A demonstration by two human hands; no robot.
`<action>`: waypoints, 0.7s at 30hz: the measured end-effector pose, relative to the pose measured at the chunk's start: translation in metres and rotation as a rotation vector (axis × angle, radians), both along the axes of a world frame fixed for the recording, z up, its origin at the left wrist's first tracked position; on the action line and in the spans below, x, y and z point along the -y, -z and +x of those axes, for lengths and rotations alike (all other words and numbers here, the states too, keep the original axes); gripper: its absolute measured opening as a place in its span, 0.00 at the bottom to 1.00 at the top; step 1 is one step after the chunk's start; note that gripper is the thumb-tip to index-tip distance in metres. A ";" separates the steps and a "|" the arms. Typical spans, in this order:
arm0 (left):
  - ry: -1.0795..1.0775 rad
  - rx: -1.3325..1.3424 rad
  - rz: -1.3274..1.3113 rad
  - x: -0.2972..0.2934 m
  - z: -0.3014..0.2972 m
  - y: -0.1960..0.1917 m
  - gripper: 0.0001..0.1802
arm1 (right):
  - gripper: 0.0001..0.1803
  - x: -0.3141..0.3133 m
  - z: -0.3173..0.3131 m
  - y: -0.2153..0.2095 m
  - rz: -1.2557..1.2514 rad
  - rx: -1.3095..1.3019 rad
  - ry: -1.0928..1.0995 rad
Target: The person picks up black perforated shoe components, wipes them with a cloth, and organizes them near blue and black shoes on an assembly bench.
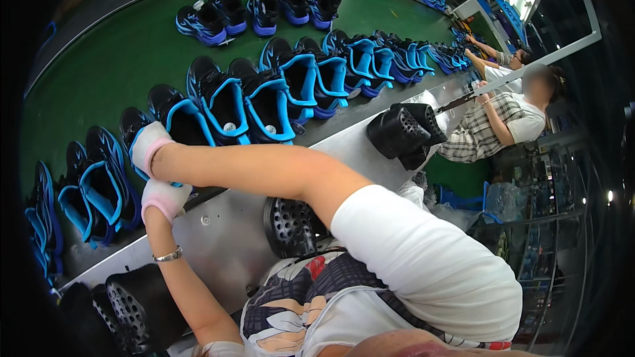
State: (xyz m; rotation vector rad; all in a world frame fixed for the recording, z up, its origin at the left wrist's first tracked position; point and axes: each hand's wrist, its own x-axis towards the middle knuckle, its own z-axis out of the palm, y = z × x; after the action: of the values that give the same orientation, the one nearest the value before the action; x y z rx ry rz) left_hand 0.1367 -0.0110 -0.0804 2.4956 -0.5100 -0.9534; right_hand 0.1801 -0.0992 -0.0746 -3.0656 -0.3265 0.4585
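Both my hands wear white gloves with pink cuffs and meet at one black sneaker with blue lining, on the left of the head view. My right hand reaches across from the right and closes over the sneaker's opening. Just below it, my left hand, with a metal bracelet on its wrist, is closed at the heel end. Much of the sneaker and most of my fingertips are hidden behind the gloves. Right beside it stands another black and blue sneaker, its heel toward me.
A green conveyor belt carries several sneakers in a near row and a far group. Along its near side runs a metal ledge with black perforated blocks and black shoe-like forms. Other people work farther along the line.
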 end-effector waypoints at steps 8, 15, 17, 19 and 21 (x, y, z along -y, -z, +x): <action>-0.141 -0.025 -0.058 -0.004 -0.011 -0.018 0.19 | 0.16 -0.004 -0.001 0.012 0.071 0.166 0.013; 0.090 0.333 0.016 -0.036 0.013 0.033 0.17 | 0.18 0.025 -0.098 -0.067 0.264 -0.032 -0.013; -0.179 0.283 -0.198 -0.012 -0.017 0.014 0.17 | 0.21 0.066 -0.147 -0.089 0.297 -0.085 0.067; -0.176 0.519 -0.368 -0.013 -0.020 0.038 0.18 | 0.21 0.095 -0.189 -0.096 0.322 -0.058 0.141; -0.202 0.762 -0.411 -0.034 -0.030 0.041 0.26 | 0.20 0.108 -0.222 -0.111 0.378 -0.091 0.330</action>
State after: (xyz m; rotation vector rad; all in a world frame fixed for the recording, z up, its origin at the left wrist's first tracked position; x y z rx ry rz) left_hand 0.1069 0.0230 -0.1215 2.3833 -0.5833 0.2036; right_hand -0.0420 -0.2068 0.0364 -2.6483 0.0892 0.4547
